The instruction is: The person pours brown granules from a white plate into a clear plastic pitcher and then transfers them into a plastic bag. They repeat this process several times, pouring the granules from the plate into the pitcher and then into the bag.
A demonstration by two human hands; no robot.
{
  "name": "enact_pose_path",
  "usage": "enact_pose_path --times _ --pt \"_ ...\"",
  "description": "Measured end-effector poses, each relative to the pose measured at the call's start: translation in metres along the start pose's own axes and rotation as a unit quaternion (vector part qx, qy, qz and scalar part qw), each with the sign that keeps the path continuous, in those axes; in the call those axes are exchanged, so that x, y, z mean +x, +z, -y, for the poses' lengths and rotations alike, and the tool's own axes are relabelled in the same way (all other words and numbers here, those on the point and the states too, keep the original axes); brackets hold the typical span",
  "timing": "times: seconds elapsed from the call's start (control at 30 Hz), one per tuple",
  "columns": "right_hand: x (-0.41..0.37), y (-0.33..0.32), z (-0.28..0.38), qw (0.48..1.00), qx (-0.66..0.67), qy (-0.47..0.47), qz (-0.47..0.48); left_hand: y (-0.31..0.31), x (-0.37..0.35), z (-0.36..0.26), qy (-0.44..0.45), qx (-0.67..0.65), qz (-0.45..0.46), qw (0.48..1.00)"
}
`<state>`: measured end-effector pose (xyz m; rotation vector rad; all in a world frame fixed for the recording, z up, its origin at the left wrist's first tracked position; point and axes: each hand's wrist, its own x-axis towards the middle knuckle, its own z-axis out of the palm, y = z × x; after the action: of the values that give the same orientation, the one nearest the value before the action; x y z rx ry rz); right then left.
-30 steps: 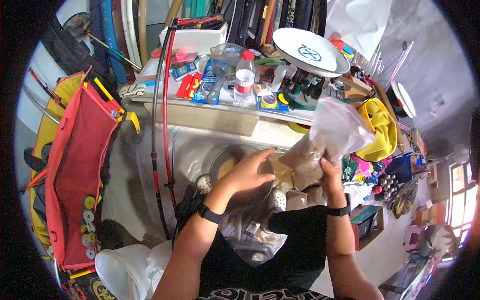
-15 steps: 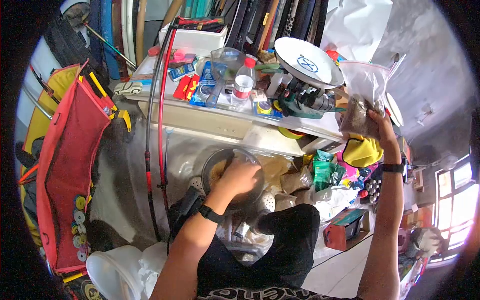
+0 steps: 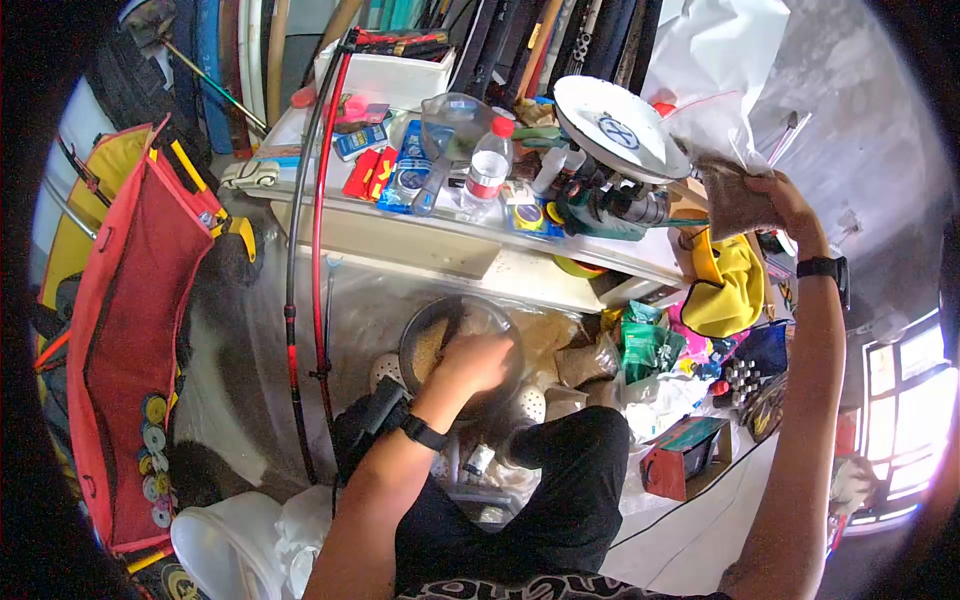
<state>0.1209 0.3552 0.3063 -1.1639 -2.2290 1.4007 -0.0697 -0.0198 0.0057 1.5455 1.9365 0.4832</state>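
My right hand (image 3: 785, 205), raised at the right, grips a clear plastic bag (image 3: 735, 200) with brown granules in its lower part. The bag's clear upper part reaches up beside the white dish (image 3: 622, 128) of a scale (image 3: 610, 208) on the table. Down between my legs and the table, my left hand (image 3: 476, 362) is over a dark round bowl (image 3: 408, 350) holding tan grains (image 3: 428, 350). Its fingers are curled; whatever they hold is hidden by the hand and blur.
On the table (image 3: 350, 195) stand a red-capped bottle (image 3: 488, 160), a clear scoop-like container (image 3: 455, 122) and packets. Filled bags (image 3: 588, 362) lie on the floor beside the bowl. A red and black rod (image 3: 317, 250) rises at left, near a red bag (image 3: 135, 370) and a white bucket (image 3: 225, 540).
My right hand has moved slightly right and up, and the bag has tilted, its clear top collapsing. My left hand has stayed over the bowl, shifting slightly.
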Motion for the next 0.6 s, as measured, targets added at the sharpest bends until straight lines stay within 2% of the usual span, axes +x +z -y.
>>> enact_pose_path --times 0.2,0.33,0.43,0.5,0.53,0.57,0.6 --pt "0.029 -0.02 -0.002 0.992 -0.122 -0.005 -0.004 0.007 0.007 0.002 -0.009 0.018 0.005 1.0" --pt "0.026 -0.01 0.008 0.989 -0.145 0.003 -0.036 0.013 0.01 0.006 -0.01 0.026 0.012 1.0" --pt "0.046 -0.034 0.003 0.983 -0.179 -0.029 0.017 0.011 0.01 0.004 -0.012 0.042 0.018 0.999" --pt "0.047 -0.028 0.016 0.924 -0.377 -0.063 0.014 0.009 0.01 0.001 -0.014 0.039 0.025 0.999" --pt "0.046 -0.024 0.023 0.966 -0.247 0.072 -0.033 0.008 0.011 0.001 -0.017 0.036 0.029 0.999" --pt "0.045 -0.022 0.029 0.966 -0.247 0.072 -0.034 0.011 0.014 0.002 -0.016 0.035 0.029 0.999" --pt "0.045 -0.022 0.034 0.928 -0.37 0.033 -0.02 0.016 0.017 0.006 -0.009 0.04 0.025 0.999"
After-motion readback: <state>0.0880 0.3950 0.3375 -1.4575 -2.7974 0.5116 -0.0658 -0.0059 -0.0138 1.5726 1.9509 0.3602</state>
